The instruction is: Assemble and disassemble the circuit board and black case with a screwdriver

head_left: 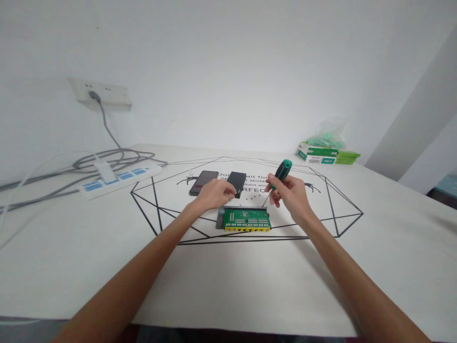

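Observation:
A green circuit board [245, 217] lies on the table, with a row of yellow connectors along its near edge and a grey metal plate [220, 218] at its left. My right hand [291, 193] grips a screwdriver [284, 170] with a green and black handle. Its shaft slants down to the board's far right edge. Just beyond the board's far left side is my left hand [215, 193], fingers curled together beside a flat black box [237, 183]. Whatever those fingertips may hold is hidden. A dark phone [205, 182] lies behind and left of that hand.
A white power strip [123, 181] with a charger [105, 170] and coiled grey cables [117, 155] sits at the left. Green and white boxes [319, 151] with a plastic bag [327, 135] on top stand at the back right. A wall socket [102, 93] is above the cables.

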### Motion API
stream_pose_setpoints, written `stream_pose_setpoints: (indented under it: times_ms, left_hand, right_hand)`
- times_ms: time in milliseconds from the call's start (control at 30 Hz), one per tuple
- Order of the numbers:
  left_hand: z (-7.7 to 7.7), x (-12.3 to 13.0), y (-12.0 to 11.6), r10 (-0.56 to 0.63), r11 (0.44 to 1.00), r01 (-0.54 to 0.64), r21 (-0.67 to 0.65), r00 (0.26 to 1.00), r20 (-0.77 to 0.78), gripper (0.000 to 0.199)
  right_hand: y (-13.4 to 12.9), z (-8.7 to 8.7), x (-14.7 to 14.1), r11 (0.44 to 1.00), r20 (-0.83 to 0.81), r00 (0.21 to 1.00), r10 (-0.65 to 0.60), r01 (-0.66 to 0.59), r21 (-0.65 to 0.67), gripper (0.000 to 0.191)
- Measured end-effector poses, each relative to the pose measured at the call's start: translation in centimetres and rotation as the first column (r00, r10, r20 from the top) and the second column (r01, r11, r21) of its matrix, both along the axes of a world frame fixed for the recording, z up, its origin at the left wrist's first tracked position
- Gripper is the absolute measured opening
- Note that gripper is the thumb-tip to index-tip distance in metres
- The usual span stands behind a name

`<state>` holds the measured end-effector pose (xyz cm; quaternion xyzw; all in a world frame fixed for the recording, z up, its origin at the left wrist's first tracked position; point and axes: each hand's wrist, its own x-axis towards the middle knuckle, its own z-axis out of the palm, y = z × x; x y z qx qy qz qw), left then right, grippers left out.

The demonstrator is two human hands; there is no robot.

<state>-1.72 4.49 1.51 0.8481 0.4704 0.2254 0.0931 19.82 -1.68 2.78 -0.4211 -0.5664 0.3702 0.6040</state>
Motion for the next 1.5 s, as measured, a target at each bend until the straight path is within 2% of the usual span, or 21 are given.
stream_pose_setpoints:
  times_ms: [100,233,400,500,667,1167,1233,1333,1400,1500]
  left_hand:
    - [0.7,-1.2,0.1,-0.086,0.991,0.084,-0.105,0.996,-0.008,0.018]
    - [1.0,-2.5,-0.1,-0.262,0.918,0.258,-0.302,0.965,0.027,0.021]
    - [0.4,-2.0,-0.3,-0.232,0.881,0.232,-0.412,0.971,0.051,0.032]
    - [0.0,-1.6,-0.2,-0.220,0.870,0.221,-0.441,0.974,0.053,0.038]
    - [0.0,-1.7,-0.2,-0.206,0.861,0.219,-0.460,0.975,0.078,0.038]
    - [0.1,-1.6,-0.2,-0.247,0.861,0.256,-0.440,0.966,0.078,0.034]
    - [0.2,-1.5,-0.3,-0.249,0.881,0.265,-0.393,0.964,0.093,0.032]
    - [0.8,-1.0,-0.8,-0.277,0.913,0.316,-0.257,0.944,0.179,0.027]
    - [1.1,-0.5,-1.4,-0.342,0.894,0.394,-0.213,0.908,0.242,0.023]
    - [1.2,0.3,-2.2,-0.455,0.814,0.525,-0.250,0.842,0.289,0.021]
  right_hand:
    - [0.1,-0.1,0.1,1.000,0.023,1.000,-0.007,0.007,0.004,0.044]
    - [0.3,-0.3,0.3,0.999,0.060,0.998,-0.032,0.032,0.011,0.046]
    - [0.3,-0.8,0.0,0.988,0.238,0.962,-0.136,0.112,0.110,0.050]
    - [-0.1,-1.1,-0.6,0.993,0.304,0.950,-0.070,0.038,0.110,0.049]
    - [-0.8,-1.6,-1.7,0.994,0.363,0.931,0.037,-0.071,0.080,0.045]
    - [-0.8,-1.8,-2.0,0.991,0.336,0.937,0.099,-0.122,0.048,0.041]
    - [-0.8,-1.7,-1.9,0.988,0.359,0.924,0.129,-0.152,0.035,0.039]
    - [-0.8,-1.5,-1.7,0.978,0.389,0.900,0.197,-0.210,-0.008,0.035]
    - [-0.8,-1.4,-1.6,0.972,0.390,0.892,0.227,-0.233,-0.033,0.033]
    - [-0.9,-1.3,-1.7,0.968,0.371,0.896,0.245,-0.250,-0.035,0.029]
